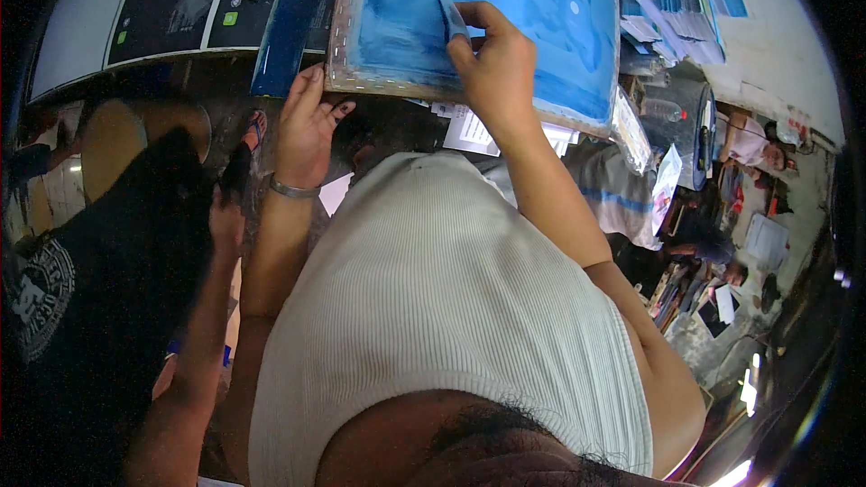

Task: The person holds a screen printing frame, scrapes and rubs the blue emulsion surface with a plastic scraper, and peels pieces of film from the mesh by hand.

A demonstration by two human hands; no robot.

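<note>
A screen-printing frame (388, 88) with a stapled wooden edge and blue-stained mesh lies tilted at the top centre. My right hand (499, 63) is closed, pinching a small flat piece like a card or scraper (454, 16) between thumb and fingers. Its edge rests on or just above the blue mesh, near a dark streak. At the frame's near left corner is my left hand (305, 131), its fingers stretched upward and the thumb apart. Those fingertips touch or nearly touch the corner; a grip on it does not show. A dark blue panel (287, 45) stands left of the frame.
Close on my left stands another person in a black shirt (99, 307), one arm hanging. Dark panels (167, 4) line the upper left. Stacked blue and white sheets (672, 0) are at the upper right, with a plastic bottle (663, 110) below them. Other people sit farther right.
</note>
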